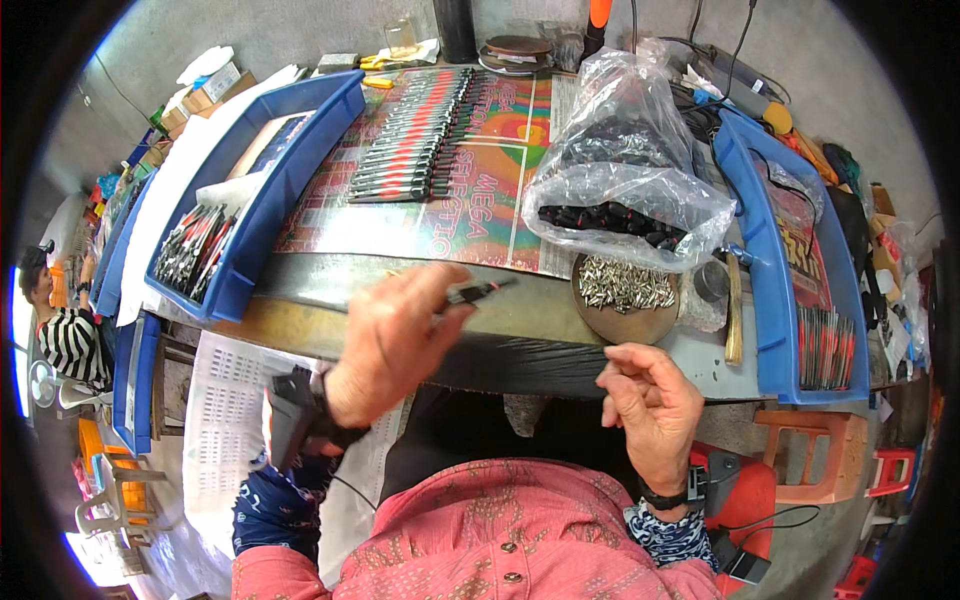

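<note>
My left hand is raised over the table's front edge, its thumb and fingers closed on a short black pen part with a reddish band. Lower and to the right, my right hand hovers just in front of the edge. Its fingers are curled toward the thumb; whatever they hold, if anything, is too small to make out. Just beyond it sits a round dish heaped with small silver metal tips. A clear plastic bag behind the dish holds black parts.
Slim red, black and silver pens lie in a long row on a colourful printed sheet. A blue tray at left and another blue tray at right hold more. A brush lies right of the dish. Another person sits far left.
</note>
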Tool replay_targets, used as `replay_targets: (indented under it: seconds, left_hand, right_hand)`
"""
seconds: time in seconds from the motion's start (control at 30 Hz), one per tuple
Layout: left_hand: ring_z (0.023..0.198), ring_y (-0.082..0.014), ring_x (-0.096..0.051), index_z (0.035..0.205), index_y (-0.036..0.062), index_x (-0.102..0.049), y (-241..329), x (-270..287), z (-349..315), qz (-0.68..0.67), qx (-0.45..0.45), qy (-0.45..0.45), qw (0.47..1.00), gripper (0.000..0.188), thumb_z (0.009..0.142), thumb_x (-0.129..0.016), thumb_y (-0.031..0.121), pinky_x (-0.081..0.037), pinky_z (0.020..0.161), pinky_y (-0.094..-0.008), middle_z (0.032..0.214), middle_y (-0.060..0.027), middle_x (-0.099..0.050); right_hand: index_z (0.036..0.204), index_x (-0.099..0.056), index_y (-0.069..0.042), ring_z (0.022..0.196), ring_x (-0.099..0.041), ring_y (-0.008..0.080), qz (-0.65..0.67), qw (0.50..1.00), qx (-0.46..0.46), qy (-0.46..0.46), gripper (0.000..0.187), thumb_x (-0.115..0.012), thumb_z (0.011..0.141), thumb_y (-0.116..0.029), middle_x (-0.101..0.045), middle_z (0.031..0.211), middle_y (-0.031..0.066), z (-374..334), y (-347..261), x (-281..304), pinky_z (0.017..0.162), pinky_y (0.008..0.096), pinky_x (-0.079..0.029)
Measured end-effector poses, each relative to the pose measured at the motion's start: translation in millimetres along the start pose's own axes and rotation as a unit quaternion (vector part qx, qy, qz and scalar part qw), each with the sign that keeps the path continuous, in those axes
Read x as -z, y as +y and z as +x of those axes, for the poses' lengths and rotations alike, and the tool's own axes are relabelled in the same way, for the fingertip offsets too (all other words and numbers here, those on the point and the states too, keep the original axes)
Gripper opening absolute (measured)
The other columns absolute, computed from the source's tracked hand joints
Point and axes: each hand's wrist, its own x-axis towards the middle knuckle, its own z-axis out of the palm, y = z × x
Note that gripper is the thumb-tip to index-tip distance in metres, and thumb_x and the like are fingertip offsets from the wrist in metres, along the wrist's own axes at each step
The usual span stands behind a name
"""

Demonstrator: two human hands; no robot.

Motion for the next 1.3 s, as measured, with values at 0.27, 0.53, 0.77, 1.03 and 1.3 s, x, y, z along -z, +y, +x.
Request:
replay_targets:
  seconds: [0.27,0.53,0.77,1.03,1.3]
  left_hand:
    - [0.075,-0.0337,-0.065,0.100,0.0030,-0.061,-84,19,42,0.090,0.055,0.009,0.994,0.022,0.079,-0.067,0.003,-0.050,0.068,-0.0417,0.083,-0.0163,-0.064]
    - [0.081,-0.0253,-0.066,0.101,-0.0011,-0.066,-121,4,52,0.089,-0.008,-0.031,0.996,0.021,0.081,-0.067,-0.003,-0.052,0.068,-0.0327,0.094,-0.0115,-0.064]
    - [0.090,-0.0317,-0.062,0.100,0.0020,-0.070,-129,-5,55,0.137,-0.068,-0.002,0.988,0.024,0.076,-0.071,0.001,-0.049,0.081,-0.0391,0.094,-0.0116,-0.064]
    - [0.090,-0.0319,-0.061,0.100,0.0068,-0.071,-137,-10,48,0.161,-0.061,0.034,0.984,0.024,0.076,-0.069,0.003,-0.050,0.081,-0.0412,0.092,-0.0111,-0.064]
    - [0.087,-0.0305,-0.063,0.091,0.0075,-0.069,-125,20,32,0.157,-0.093,0.101,0.978,0.015,0.077,-0.066,0.002,-0.049,0.079,-0.0411,0.092,-0.0091,-0.066]
  right_hand:
    - [0.105,-0.065,0.005,0.060,-0.057,0.0059,0.002,1.000,-0.008,0.019,0.014,-0.064,0.094,-0.004,-0.066,0.080,0.0070,11,10,14,0.052,0.0196,-0.044]
    - [0.100,-0.067,0.003,0.056,-0.055,0.0066,-0.024,0.999,0.024,0.010,0.009,-0.064,0.093,-0.002,-0.064,0.077,0.0060,14,16,16,0.049,0.0199,-0.042]
    - [0.100,-0.066,0.003,0.056,-0.054,0.0063,-0.024,0.999,0.033,0.021,0.009,-0.064,0.092,-0.001,-0.063,0.077,0.0060,14,21,15,0.049,0.0196,-0.041]
    - [0.098,-0.066,0.004,0.055,-0.052,0.0064,-0.024,0.999,0.028,0.039,0.008,-0.062,0.093,0.000,-0.060,0.075,0.0058,10,22,10,0.048,0.0193,-0.039]
    - [0.097,-0.065,0.003,0.057,-0.052,0.0073,-0.039,0.998,0.023,0.047,0.009,-0.061,0.094,-0.004,-0.059,0.076,0.0056,5,24,12,0.048,0.0201,-0.041]
